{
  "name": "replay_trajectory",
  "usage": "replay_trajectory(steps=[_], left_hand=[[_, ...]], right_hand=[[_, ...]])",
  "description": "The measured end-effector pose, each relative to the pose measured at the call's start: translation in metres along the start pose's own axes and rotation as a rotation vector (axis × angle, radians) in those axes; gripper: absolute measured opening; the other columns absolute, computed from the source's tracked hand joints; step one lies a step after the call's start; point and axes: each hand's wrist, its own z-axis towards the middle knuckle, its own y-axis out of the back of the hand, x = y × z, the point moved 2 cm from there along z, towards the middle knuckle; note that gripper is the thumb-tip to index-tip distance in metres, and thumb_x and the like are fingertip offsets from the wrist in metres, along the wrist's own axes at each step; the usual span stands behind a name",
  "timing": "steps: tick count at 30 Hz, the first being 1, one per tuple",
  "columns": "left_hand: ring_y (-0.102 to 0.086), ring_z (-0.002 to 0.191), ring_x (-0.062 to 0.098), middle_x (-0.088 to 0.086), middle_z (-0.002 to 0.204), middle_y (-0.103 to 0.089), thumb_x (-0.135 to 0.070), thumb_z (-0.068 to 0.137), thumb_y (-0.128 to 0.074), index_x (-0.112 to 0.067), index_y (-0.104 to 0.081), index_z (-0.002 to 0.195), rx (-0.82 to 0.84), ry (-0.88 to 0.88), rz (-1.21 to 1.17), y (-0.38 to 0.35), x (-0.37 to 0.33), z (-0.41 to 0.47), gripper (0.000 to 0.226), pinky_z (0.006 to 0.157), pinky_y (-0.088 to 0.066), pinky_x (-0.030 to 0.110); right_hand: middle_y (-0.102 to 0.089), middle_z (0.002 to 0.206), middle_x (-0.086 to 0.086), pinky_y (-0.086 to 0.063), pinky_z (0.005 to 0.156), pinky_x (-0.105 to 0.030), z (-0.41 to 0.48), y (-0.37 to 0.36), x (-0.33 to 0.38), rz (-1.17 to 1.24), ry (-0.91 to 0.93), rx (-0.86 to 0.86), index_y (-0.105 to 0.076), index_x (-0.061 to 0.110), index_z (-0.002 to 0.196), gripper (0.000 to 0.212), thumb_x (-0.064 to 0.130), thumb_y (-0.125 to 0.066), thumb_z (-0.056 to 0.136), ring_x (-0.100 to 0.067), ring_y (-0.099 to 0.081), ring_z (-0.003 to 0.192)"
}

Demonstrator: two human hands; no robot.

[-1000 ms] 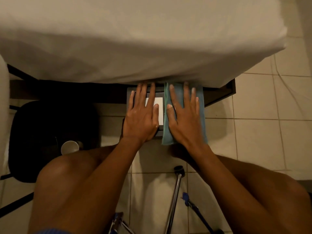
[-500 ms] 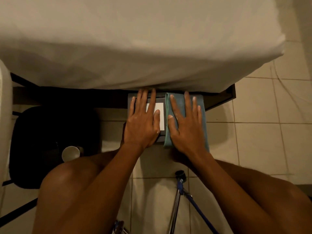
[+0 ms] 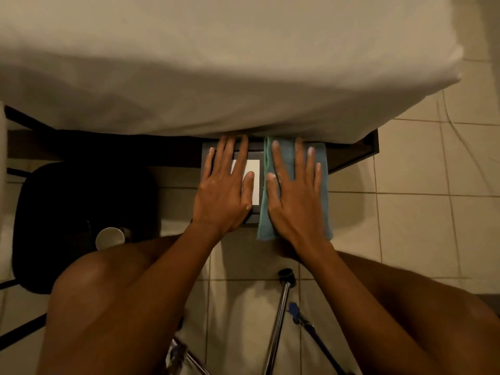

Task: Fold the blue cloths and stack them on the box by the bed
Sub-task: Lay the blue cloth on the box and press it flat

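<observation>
Your hands are both spread flat with straight fingers, gripping nothing. Your left hand (image 3: 221, 196) rests palm down on the bare left half of the box (image 3: 255, 150), partly covering its white label (image 3: 253, 169). Your right hand (image 3: 296, 201) presses on the folded blue cloth (image 3: 264, 223), which lies along the right half of the box, its far end tucked just under the overhang of the bed (image 3: 243, 63) and its near end hanging past the box's front edge.

This looks like the placing step: one cloth is folded and set down, and you seem to be flattening it while steadying the box. No other blue cloth shows in this view, so how many remain cannot be told.

Next, you would probably want the cloth squared onto the box so its near end does not droop, then your hands lifted straight up so the fold does not drag open. Any further cloth should land directly on top of this one, edges matched
</observation>
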Motion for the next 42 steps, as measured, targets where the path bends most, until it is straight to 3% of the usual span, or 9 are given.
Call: replay_trajectory(steps=[31,42], left_hand=[[0.003,0.153,0.017,0.007,0.165,-0.005,-0.040,0.103,-0.025,-0.021,-0.003,0.157,-0.004,-0.009,0.013,-0.001,-0.010,0.002,0.061,0.125,-0.001,0.038],[0.004,0.153,0.017,0.007,0.165,-0.007,-0.042,0.103,-0.024,-0.020,-0.005,0.157,-0.003,0.002,-0.019,0.000,-0.010,-0.012,0.062,0.124,-0.002,0.039]], right_hand=[[0.005,0.167,-0.001,0.004,0.124,-0.042,0.006,0.006,-0.007,-0.004,-0.013,-0.071,-0.002,0.039,0.157,0.060,0.047,-0.027,0.103,-0.020,0.013,0.153],[0.011,0.167,0.000,0.000,0.124,-0.048,-0.004,0.003,-0.007,0.022,0.016,-0.035,0.004,0.041,0.156,0.061,0.046,-0.027,0.104,-0.020,0.017,0.152]])
